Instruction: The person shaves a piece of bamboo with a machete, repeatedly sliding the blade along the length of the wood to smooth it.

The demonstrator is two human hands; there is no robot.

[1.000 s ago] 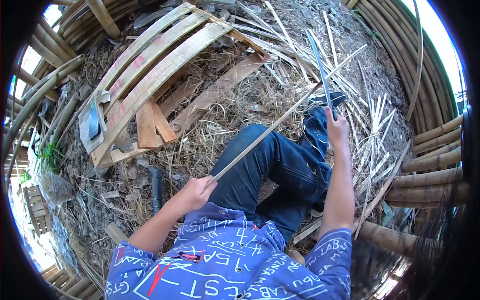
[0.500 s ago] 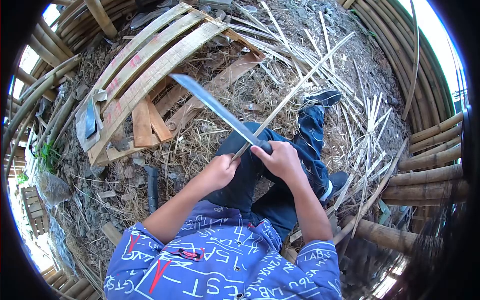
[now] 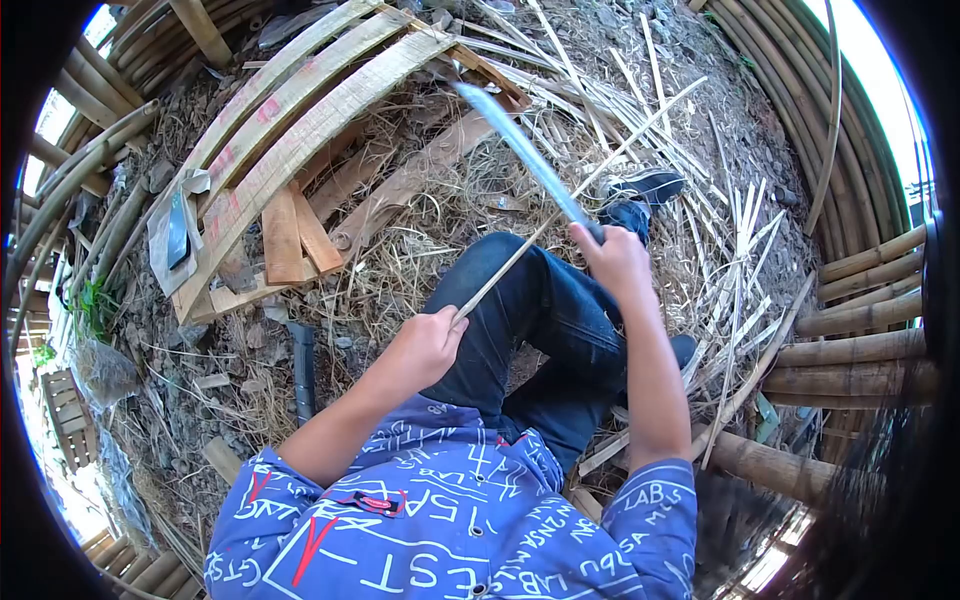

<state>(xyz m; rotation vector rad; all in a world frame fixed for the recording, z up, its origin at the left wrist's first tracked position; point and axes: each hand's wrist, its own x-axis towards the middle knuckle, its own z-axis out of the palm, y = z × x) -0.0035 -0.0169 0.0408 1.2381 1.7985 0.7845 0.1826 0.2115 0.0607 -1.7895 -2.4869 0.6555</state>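
My left hand (image 3: 430,348) is closed around the near end of a long, thin bamboo strip (image 3: 508,270), close to my bent knee. The strip slants away over that knee towards the upper right. Farther along it, my right hand (image 3: 617,264) grips the dark handle of a machete (image 3: 525,150). Its long grey blade points up and to the left, crossing the strip just ahead of the handle. Shavings and dry fibres (image 3: 420,225) cover the ground beyond my knee.
A slatted wooden pallet (image 3: 325,115) lies ahead on the left, with short boards (image 3: 283,245) against it. Many split bamboo strips (image 3: 742,240) are scattered to the right. A long dark object (image 3: 303,370) rests left of my leg. Bamboo poles (image 3: 850,357) form the right wall.
My right hand has slid the machete forward and right along the strip, away from my left hand. My left hand has shifted slightly left and back, still holding the strip.
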